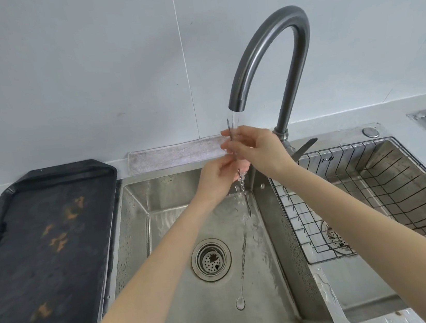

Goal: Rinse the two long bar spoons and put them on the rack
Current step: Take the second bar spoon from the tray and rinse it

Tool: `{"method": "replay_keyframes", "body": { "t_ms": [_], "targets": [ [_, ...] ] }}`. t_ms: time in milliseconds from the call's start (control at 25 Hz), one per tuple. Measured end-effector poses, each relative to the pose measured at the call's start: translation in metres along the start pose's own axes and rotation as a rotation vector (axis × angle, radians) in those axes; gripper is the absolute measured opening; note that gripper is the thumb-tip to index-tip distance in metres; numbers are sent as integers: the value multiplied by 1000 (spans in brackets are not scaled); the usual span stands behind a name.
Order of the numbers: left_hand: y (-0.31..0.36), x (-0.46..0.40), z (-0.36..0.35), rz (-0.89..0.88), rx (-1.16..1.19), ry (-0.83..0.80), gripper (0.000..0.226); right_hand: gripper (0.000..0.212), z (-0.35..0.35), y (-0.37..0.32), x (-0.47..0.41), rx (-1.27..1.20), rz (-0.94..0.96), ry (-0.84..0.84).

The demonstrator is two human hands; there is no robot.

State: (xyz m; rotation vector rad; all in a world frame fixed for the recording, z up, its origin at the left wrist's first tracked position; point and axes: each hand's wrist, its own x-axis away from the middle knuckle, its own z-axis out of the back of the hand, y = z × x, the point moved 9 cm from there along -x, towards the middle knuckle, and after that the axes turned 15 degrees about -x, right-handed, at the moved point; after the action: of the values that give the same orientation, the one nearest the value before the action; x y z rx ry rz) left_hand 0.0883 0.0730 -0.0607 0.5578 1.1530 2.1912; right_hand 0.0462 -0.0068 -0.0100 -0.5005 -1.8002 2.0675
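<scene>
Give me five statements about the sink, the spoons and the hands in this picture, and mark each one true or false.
1. Water runs from the tap onto the bar spoon held in both hands. True.
2. The second bar spoon already lies in the wire rack. False: it lies on the floor of the left sink basin, beside the drain.
3. The wire rack sits in the right basin. True.
4. The left hand rests on the black tray. False: it holds the spoon under the stream, below the right hand.
5. The held spoon stands roughly upright. True.
</scene>
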Motion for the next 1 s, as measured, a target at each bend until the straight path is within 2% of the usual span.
{"method": "replay_keyframes", "body": {
  "t_ms": [120,280,440,560,760,880,1000],
  "targets": [
    [-2,-2,1,1,58,3,26,14,5,2,-2,65,5,45],
    [-19,1,-1,53,52,47,25,10,11,3,-5,28,-10,127],
    [-46,8,-10,115,29,-2,27,22,10,8,-6,8,-27,165],
    [-67,13,-17,153,6,-22,24,20,7,22,-11,-27,-53,174],
    [-99,18,-31,245,65,-45,24,10,-13,78,-3,35,-203,76],
    [-118,22,-42,303,65,-68,25,18,-33,124,9,183,-319,-24],
    [-143,32,-54,380,32,-102,25,23,-48,164,22,204,-431,-72]
  ]
}}
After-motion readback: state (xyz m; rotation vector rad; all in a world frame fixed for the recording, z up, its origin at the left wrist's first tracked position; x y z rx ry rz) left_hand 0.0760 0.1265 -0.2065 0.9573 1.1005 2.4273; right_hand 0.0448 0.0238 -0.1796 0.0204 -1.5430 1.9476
